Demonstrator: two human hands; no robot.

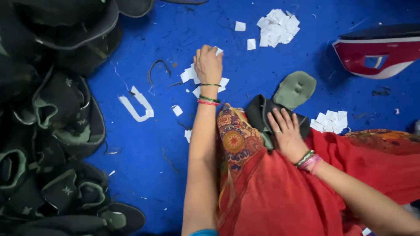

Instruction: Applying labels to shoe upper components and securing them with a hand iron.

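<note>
The left hand (208, 64) is stretched out over the blue floor (175, 144), fingers curled down onto a loose scatter of small white paper slips (191, 75). One slip (218, 50) pokes out just past the fingertips, pinched or pressed by them; I cannot tell which from here. More slips lie under the palm and beside the wrist, where green and red bangles (209, 99) sit.

The right hand (286, 131) lies flat, fingers spread open, pressing down on a dark shoe upper (260, 114) that rests on the person's lap against the red patterned cloth (271, 188). Just beyond those fingertips lies a green piece with a small cut-out (295, 89), touching or nearly touching the dark one. To the outer side of the right fingers sits a small heap of white slips (331, 121).

Further out from the left fingertips there is a bigger pile of white slips (277, 27). Well off to the left of that hand lies a white U-shaped strip (136, 105), and beyond it a big heap of dark green shoe uppers (52, 131). A red and white iron (380, 54) sits far beyond the right hand.
</note>
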